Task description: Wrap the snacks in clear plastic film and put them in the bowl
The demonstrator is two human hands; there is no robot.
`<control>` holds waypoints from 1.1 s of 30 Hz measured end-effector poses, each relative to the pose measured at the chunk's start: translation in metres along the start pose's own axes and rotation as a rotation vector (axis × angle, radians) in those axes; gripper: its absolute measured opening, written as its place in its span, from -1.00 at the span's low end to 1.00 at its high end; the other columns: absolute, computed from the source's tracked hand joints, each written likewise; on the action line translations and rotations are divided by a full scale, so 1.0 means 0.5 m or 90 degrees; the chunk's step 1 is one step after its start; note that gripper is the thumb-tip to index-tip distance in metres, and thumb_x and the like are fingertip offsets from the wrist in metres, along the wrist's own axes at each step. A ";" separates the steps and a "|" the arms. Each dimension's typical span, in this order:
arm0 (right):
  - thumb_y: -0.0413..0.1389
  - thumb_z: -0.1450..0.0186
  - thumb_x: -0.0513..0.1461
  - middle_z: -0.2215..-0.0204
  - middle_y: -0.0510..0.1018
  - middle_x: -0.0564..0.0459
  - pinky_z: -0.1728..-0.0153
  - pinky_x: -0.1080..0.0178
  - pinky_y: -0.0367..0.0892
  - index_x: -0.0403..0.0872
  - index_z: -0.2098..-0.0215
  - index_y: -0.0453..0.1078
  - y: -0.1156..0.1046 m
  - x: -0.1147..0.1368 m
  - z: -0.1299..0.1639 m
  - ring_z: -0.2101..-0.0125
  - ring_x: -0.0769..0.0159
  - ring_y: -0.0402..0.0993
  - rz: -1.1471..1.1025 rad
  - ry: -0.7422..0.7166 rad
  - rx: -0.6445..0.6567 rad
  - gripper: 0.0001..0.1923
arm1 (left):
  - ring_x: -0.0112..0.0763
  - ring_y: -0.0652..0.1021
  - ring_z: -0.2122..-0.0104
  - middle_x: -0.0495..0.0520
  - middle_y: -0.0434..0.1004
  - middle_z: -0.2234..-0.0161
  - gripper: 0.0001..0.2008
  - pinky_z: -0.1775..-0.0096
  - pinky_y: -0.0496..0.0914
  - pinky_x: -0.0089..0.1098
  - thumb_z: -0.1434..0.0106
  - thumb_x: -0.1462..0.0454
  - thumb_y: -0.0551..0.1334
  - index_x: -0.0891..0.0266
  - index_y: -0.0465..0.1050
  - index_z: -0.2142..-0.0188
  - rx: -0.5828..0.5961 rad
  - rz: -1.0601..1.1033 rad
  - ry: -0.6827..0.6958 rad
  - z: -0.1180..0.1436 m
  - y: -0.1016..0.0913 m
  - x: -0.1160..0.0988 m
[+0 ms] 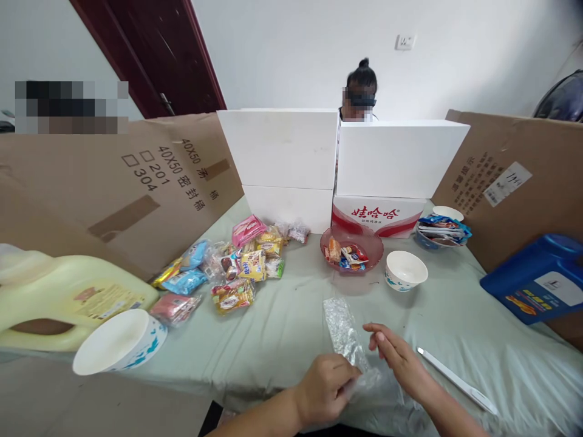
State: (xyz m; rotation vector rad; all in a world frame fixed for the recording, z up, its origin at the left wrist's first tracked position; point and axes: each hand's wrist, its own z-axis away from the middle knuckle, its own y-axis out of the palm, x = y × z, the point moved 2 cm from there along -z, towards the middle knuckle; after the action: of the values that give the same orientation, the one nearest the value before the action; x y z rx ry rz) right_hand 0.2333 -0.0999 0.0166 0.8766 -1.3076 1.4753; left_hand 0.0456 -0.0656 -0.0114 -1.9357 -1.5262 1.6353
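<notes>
On the left I saw a white bowl (pixel 113 343), then a heap of wrapped snacks (pixel 239 267) on the cloth-covered tabletop (pixel 277 331). My left hand (pixel 327 388) had its grip pinched on the near end of a crinkled clear plastic strip (pixel 342 331). My right hand (pixel 401 359), grip loosely parted and holding nothing, was just beside the strip, left of a slim white tool (pixel 455 379).
</notes>
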 end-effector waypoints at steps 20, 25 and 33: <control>0.07 -0.22 -0.25 0.55 0.56 0.17 0.47 0.35 0.09 -0.06 0.19 0.30 0.049 -0.037 -0.088 0.52 0.37 0.39 0.254 0.106 0.051 -0.82 | -0.22 0.39 0.21 0.04 0.44 0.35 -0.87 0.15 0.28 -0.24 -0.14 0.27 0.32 0.21 0.44 0.49 -0.105 -0.257 -0.346 -0.101 -0.080 0.125; 0.07 -0.20 -0.29 0.57 0.52 0.19 0.48 0.36 0.07 -0.05 0.23 0.29 0.052 -0.028 -0.087 0.54 0.39 0.36 0.275 0.101 0.052 -0.85 | -0.17 0.38 0.20 0.10 0.43 0.30 -0.82 0.13 0.30 -0.19 -0.18 0.17 0.31 0.24 0.44 0.34 -0.167 -0.327 -0.361 -0.094 -0.095 0.129; 0.13 -0.15 -0.29 0.52 0.53 0.19 0.45 0.35 0.16 -0.04 0.18 0.32 0.047 -0.031 -0.078 0.49 0.36 0.43 0.289 0.099 0.067 -0.75 | -0.28 0.40 0.09 0.05 0.47 0.14 -0.85 0.04 0.31 -0.29 -0.25 0.24 0.28 0.14 0.50 0.17 0.059 -0.174 -0.107 -0.113 -0.080 0.141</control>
State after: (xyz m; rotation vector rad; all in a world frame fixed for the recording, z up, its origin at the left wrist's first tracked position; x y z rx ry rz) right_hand 0.2182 -0.0640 -0.0118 0.5334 -1.3779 1.9363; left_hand 0.0591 0.0321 -0.0068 -1.4994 -1.6577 1.7458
